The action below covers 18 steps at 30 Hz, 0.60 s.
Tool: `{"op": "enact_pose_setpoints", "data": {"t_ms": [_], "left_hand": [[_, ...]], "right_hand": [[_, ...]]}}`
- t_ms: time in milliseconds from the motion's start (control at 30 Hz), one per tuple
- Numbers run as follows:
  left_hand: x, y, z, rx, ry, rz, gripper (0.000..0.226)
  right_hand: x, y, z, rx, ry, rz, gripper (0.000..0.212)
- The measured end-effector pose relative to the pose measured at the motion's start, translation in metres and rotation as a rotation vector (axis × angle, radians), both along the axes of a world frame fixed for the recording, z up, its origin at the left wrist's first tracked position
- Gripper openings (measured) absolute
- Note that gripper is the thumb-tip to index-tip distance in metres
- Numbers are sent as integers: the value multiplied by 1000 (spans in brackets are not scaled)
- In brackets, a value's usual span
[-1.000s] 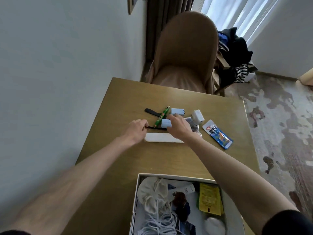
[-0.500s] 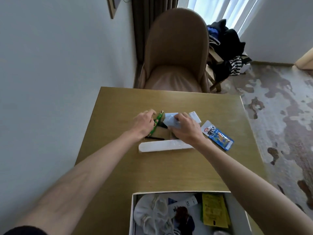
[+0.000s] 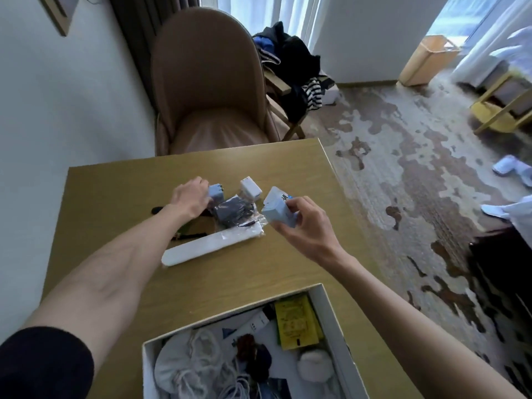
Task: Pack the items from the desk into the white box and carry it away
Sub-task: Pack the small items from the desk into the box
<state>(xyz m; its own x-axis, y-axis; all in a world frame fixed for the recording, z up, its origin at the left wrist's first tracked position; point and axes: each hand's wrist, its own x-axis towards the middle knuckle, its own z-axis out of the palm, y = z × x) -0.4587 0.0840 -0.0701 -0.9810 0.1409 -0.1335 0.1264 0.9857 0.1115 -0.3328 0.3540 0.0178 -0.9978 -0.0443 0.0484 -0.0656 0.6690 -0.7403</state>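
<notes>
My right hand point(image 3: 303, 223) holds a light blue charger block point(image 3: 277, 215) lifted just above the wooden desk point(image 3: 224, 277). My left hand point(image 3: 190, 198) grips a second light blue plug adapter point(image 3: 216, 192) at the desk's middle. Between the hands lie a dark item in clear plastic wrap point(image 3: 234, 213), a white charger cube point(image 3: 251, 188) and a long white case point(image 3: 211, 245). A black strap point(image 3: 157, 210) pokes out behind my left wrist. The white box point(image 3: 331, 318) stands at the near edge, with white cables, a yellow packet point(image 3: 295, 322) and soft items inside.
A tan padded chair point(image 3: 207, 82) stands beyond the desk's far edge, against the white wall on the left. Clothes are piled on a wooden stand point(image 3: 293, 67) to its right. Patterned carpet point(image 3: 403, 174) spreads right of the desk, with slippers and a yellow stool frame.
My right hand has lifted a blue charger block off the desk and drawn it rightward. My left hand reached further and closed on the other blue adapter. The camera swung right.
</notes>
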Motion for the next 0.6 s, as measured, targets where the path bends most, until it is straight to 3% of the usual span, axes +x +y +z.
{"op": "enact_pose_setpoints", "data": {"t_ms": [233, 400, 600], "left_hand": [[54, 5, 64, 340, 45, 25, 37], [148, 24, 118, 431, 238, -79, 36], [287, 59, 147, 516, 281, -25, 38]], "right_hand": [[50, 23, 28, -124, 45, 69, 35], [98, 31, 46, -163, -13, 307, 36], [153, 41, 54, -104, -139, 611, 32]]}}
